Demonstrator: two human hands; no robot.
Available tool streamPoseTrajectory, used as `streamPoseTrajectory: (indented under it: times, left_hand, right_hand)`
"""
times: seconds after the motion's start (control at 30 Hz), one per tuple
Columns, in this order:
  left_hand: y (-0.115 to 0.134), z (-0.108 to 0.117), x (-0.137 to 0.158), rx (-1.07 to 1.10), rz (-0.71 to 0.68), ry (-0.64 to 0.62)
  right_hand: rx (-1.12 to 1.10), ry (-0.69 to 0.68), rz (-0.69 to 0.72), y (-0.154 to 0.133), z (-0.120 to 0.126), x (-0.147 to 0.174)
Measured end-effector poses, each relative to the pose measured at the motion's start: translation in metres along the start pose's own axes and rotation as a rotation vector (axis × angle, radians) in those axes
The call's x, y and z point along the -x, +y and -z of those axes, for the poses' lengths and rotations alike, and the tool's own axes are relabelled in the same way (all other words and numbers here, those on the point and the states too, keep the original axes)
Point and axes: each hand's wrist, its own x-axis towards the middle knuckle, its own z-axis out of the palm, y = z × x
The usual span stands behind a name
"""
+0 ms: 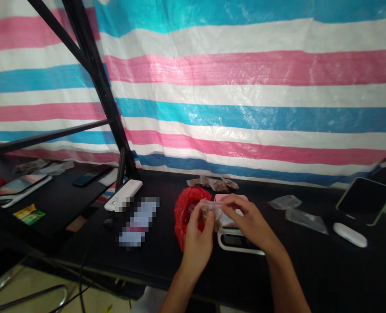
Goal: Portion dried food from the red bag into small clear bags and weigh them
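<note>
The left hand (pixel 197 237) pinches a small clear bag (pixel 217 221) between thumb and fingers; the right hand (pixel 249 221) pinches its other side near the top. It is held between one red bag (pixel 180 217) and one white scale (pixel 223 246). Behind lie filled bags (pixel 219 186), perhaps four, overlapping, near the striped sheet (pixel 245 117) at the table's (pixel 297 265) back edge. Rightward, well apart from the scale, lie two flat bags (pixel 305 220), one white case (pixel 349 234) and one phone (pixel 364 201).

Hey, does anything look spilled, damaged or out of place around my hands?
Nothing stands out as spilled or damaged. Your left hand and right hand hold a small clear bag by the red bag and the scale. A pixelated item farther left can't be judged.
</note>
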Motion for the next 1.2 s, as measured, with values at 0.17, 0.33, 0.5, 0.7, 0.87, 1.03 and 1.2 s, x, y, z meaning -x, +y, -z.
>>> streamPoseTrajectory:
  times: [0.17,0.33,0.5,0.7,0.87,1.03,1.2]
  left_hand:
    - [0.01,0.006,-0.01,0.139,-0.026,-0.048]
    - [0.012,0.008,-0.011,0.055,-0.069,0.001]
    - [0.013,0.009,-0.01,0.021,-0.08,0.027]
    - [0.011,0.012,-0.013,0.053,-0.059,0.035]
    - [0.009,0.013,-0.013,0.092,-0.036,0.043]
    - [0.009,0.012,-0.015,0.112,-0.032,0.052]
    - [0.008,0.013,-0.016,0.164,-0.041,0.038]
  right_hand:
    - [0.017,-0.043,0.019,-0.007,-0.018,-0.003]
    - [0.111,0.033,0.086,-0.003,-0.027,-0.009]
    - [0.127,0.067,0.095,-0.004,-0.031,-0.01]
    - [0.131,0.066,0.091,-0.007,-0.033,-0.01]
    - [0.126,0.056,0.098,-0.006,-0.037,-0.011]
    - [0.117,0.064,0.124,-0.007,-0.042,-0.012]
    - [0.094,0.078,0.158,-0.01,-0.042,-0.013]
